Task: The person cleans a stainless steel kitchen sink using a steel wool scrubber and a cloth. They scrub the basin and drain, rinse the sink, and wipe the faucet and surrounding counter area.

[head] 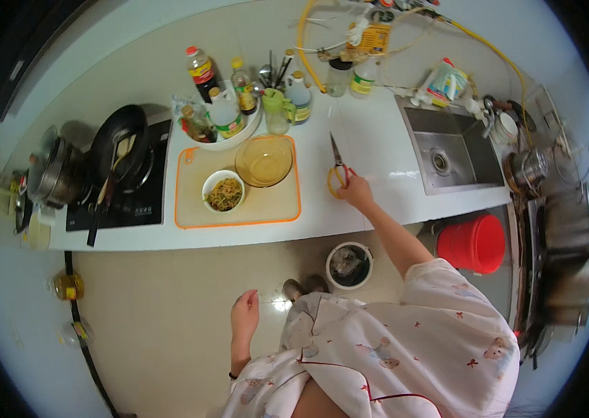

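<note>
My right hand point(356, 193) has its fingers on the handles of kitchen scissors point(337, 162) with red and yellow grips. The blades point toward the wall over the white countertop point(378, 149). My left hand point(245, 313) hangs low above the floor, away from the counter. Its fingers are partly curled, the palm is hidden, and nothing shows in it. Left of the scissors, an orange-edged cutting board point(268, 211) carries an amber glass bowl point(264, 162). Beside that sits a white bowl point(243, 196) of chopped greenish-brown food point(224, 195).
At the left, a black wok point(122, 130) stands on the cooktop point(153, 193), its handle jutting past the counter edge. Sauce bottles point(202, 73) crowd the back. To the right is a steel sink point(464, 146). A lined bin point(349, 265) and a red bucket point(474, 243) stand below.
</note>
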`<state>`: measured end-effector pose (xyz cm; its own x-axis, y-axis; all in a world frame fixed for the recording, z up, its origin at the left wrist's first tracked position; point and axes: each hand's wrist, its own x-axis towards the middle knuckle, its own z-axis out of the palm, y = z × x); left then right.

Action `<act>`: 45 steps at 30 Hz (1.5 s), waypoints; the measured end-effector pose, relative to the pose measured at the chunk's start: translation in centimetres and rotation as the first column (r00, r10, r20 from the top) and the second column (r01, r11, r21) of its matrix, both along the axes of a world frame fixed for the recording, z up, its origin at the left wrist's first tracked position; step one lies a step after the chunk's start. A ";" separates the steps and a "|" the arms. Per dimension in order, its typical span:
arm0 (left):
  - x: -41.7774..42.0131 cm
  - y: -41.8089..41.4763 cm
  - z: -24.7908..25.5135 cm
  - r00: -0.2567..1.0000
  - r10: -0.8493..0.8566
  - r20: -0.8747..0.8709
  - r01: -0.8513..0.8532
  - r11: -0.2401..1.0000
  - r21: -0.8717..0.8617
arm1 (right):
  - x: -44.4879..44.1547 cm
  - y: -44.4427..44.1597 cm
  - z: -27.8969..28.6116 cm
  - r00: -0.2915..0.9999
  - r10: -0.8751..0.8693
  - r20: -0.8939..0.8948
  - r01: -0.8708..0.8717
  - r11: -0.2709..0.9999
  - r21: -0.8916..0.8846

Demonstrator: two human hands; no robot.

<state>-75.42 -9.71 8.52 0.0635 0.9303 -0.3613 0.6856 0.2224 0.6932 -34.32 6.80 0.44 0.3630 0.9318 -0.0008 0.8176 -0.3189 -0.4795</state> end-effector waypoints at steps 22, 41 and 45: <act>16.1 16.2 6.6 0.943 -0.286 0.169 0.288 0.958 0.010 | 23.6 2.9 -0.5 0.957 -0.210 0.201 0.252 0.944 -0.214; 18.9 22.1 6.3 0.862 -0.187 0.471 0.224 0.974 -0.023 | 0.0 24.8 13.1 0.934 0.191 0.301 -0.292 0.893 0.341; 17.4 22.7 5.4 0.884 -0.159 0.440 0.195 0.980 -0.036 | 0.0 23.8 13.6 0.948 0.195 0.253 -0.274 0.903 0.332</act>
